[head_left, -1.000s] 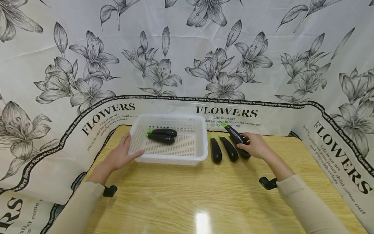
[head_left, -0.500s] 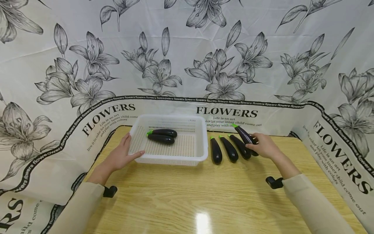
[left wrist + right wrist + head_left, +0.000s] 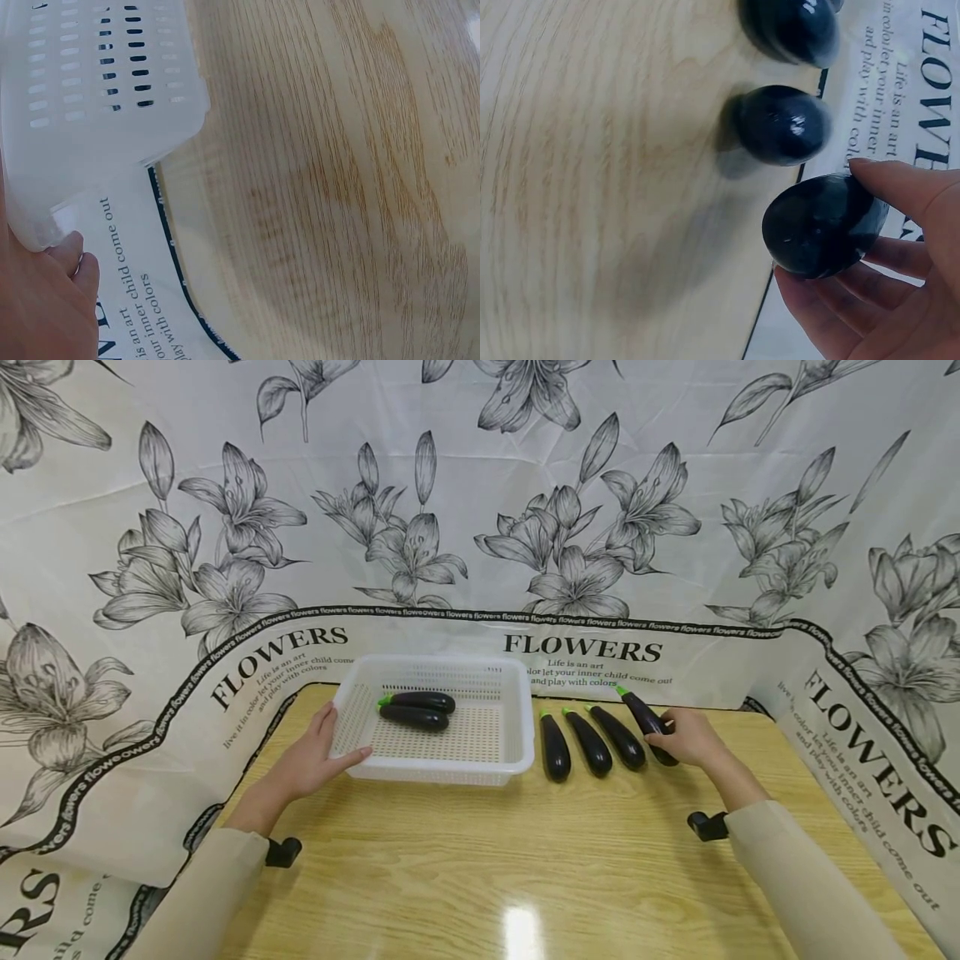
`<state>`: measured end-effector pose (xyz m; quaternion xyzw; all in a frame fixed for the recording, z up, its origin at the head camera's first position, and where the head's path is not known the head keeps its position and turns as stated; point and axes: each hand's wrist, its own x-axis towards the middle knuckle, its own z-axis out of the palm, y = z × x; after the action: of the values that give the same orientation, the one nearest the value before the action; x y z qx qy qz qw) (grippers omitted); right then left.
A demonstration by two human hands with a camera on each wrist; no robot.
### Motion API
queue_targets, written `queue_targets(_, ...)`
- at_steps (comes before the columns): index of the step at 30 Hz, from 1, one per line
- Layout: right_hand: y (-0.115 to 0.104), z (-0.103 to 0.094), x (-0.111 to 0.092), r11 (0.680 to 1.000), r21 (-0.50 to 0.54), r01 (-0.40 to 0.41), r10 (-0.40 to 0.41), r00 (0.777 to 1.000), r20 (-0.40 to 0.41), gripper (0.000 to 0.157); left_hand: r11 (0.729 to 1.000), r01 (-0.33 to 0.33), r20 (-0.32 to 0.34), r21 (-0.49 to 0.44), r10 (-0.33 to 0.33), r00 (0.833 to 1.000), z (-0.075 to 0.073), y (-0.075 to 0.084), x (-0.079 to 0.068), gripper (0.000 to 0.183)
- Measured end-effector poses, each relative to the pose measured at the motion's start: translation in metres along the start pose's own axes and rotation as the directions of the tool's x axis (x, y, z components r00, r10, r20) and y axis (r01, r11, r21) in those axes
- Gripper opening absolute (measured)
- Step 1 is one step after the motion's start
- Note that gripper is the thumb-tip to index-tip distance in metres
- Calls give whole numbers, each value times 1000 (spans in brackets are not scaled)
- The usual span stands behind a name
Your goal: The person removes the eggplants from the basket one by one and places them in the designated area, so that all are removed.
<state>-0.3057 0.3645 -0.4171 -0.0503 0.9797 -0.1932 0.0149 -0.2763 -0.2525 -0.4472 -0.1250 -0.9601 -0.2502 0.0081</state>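
In the head view my right hand (image 3: 690, 737) grips a dark eggplant (image 3: 647, 723) with a green stem, at the right end of a row. In the right wrist view the thumb and fingers curl round that eggplant's blunt end (image 3: 821, 225). Left of it, three more eggplants (image 3: 618, 737) lie side by side, apart from one another. My left hand (image 3: 309, 758) holds the left end of a white plastic basket (image 3: 517, 766), its thumb at the front rim. Two eggplants (image 3: 415, 717) lie together inside, stems to the left. In the left wrist view fingertips (image 3: 88, 274) touch the basket's edge.
A wooden table (image 3: 465, 860) carries everything. White flower-printed cloth (image 3: 585, 647) rises behind its back edge and along both sides. The basket's right wall stands close to the leftmost eggplant (image 3: 555, 747) of the row.
My right hand has moved right with its eggplant and lowered it to the row's right end, uncovering the third eggplant. The left hand and basket have stayed in place.
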Motion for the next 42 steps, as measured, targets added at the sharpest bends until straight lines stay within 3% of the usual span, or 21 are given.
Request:
queue_targets(14, 18, 13, 13, 995, -8, -97, 98, 993, 72, 58, 1000, -4, 3, -6, 4, 1000, -1, 0, 0, 115)
queue_targets(29, 23, 23, 17, 995, 5, -100, 99, 990, 99, 64, 1000, 3, 11, -1, -3, 1000, -3, 2, 0, 114)
queue_targets(42, 24, 17, 9, 996, -4, -88, 88, 993, 84, 66, 1000, 5, 10, 2, -5, 1000, -3, 0, -1, 115)
